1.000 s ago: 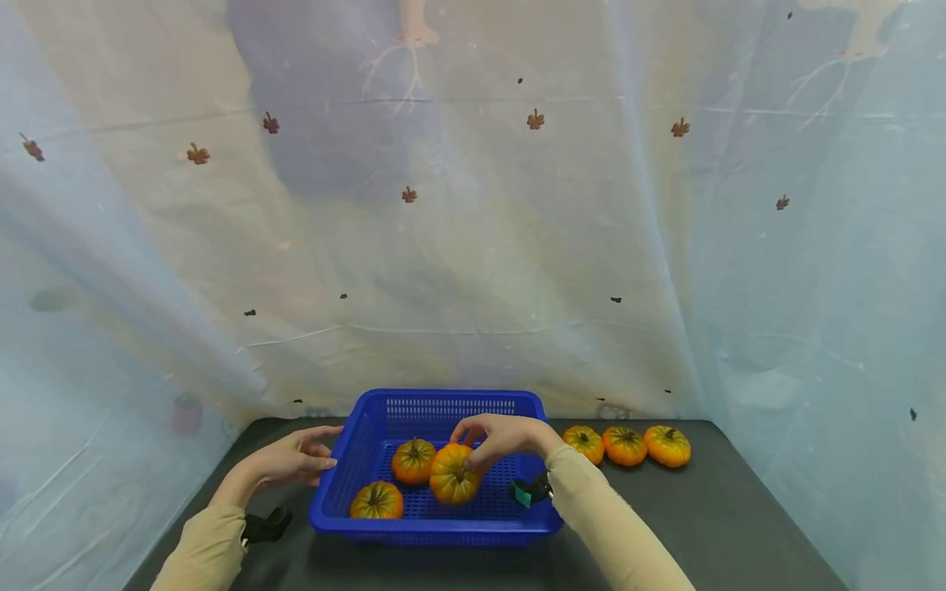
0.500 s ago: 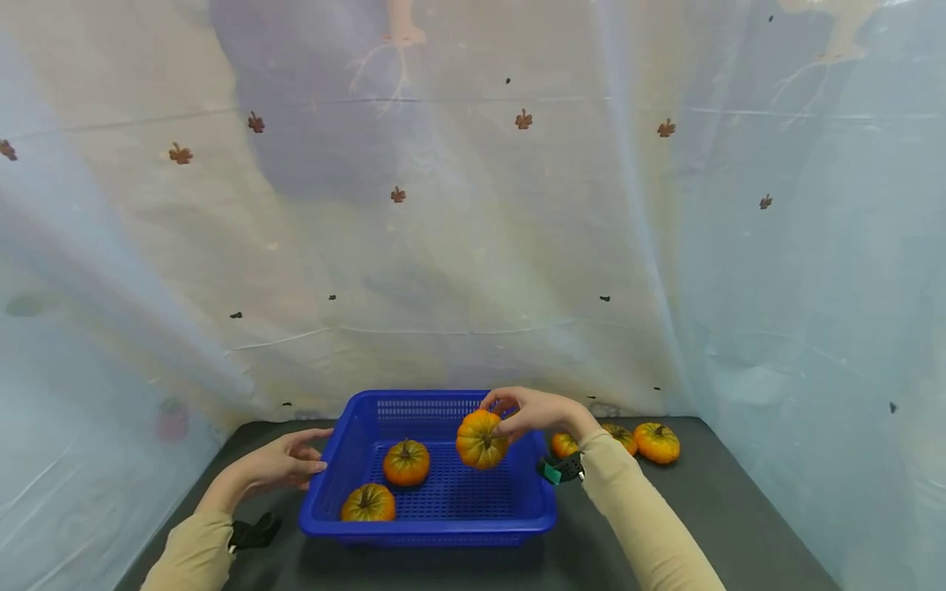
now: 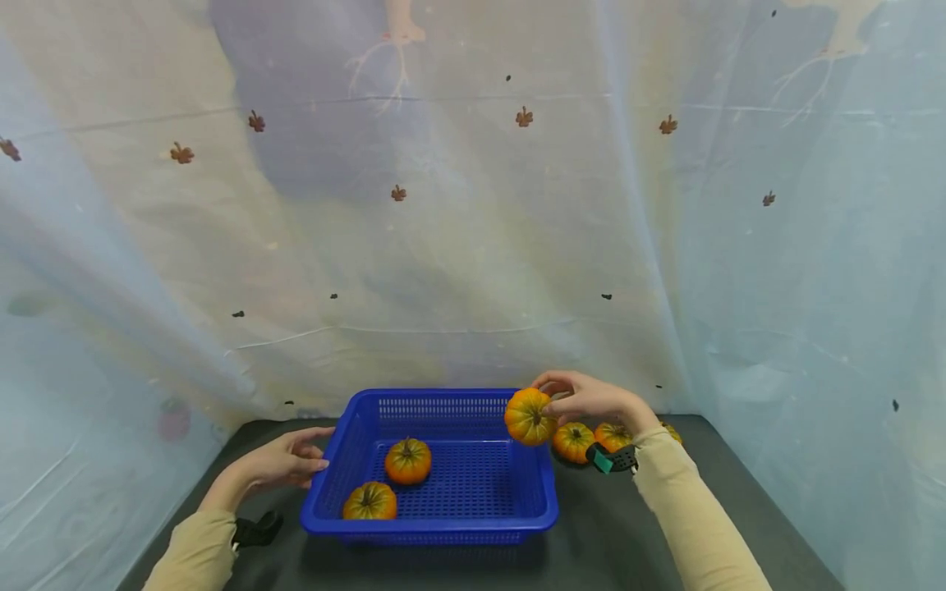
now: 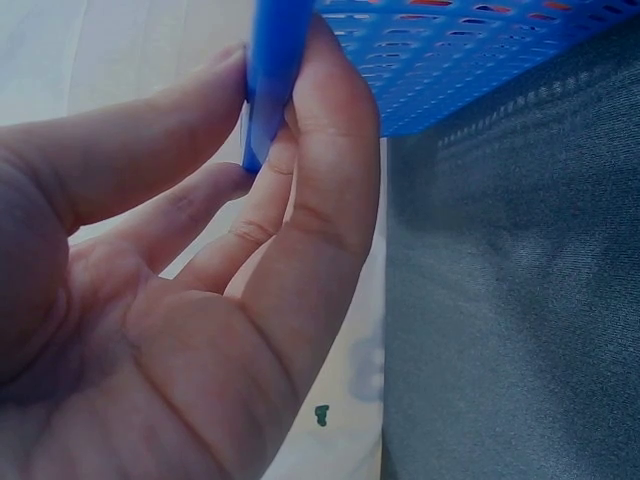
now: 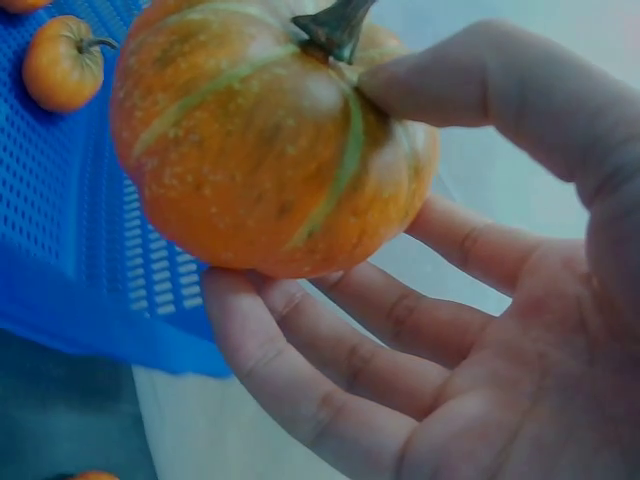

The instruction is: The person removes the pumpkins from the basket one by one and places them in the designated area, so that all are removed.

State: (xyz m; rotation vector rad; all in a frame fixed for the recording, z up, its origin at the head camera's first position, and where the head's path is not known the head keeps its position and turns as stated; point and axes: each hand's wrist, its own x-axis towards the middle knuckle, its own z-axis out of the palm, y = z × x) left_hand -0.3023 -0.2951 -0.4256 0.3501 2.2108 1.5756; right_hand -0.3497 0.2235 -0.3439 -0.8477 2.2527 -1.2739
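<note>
Two pumpkins (image 3: 408,461) lay in the blue basket (image 3: 429,527). Right hand (image 3: 591,398): fingers grasped a third pumpkin (image 3: 528,417), raised near the basket's right rim. Left hand (image 3: 270,462) pinched the left rim. Three more pumpkins (image 3: 573,443) sat rightward on the bench (image 3: 599,533).

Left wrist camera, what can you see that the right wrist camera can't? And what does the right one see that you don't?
Only the left wrist view shows the left hand, with the rim of the blue basket between its thumb and fingers.

Only the right wrist view shows the right hand holding a pumpkin with its stem, plus another pumpkin inside the basket.

Both share the basket, the dark table and the pale sheet. Both have orange too, but the left gets just bits through the basket's holes.
</note>
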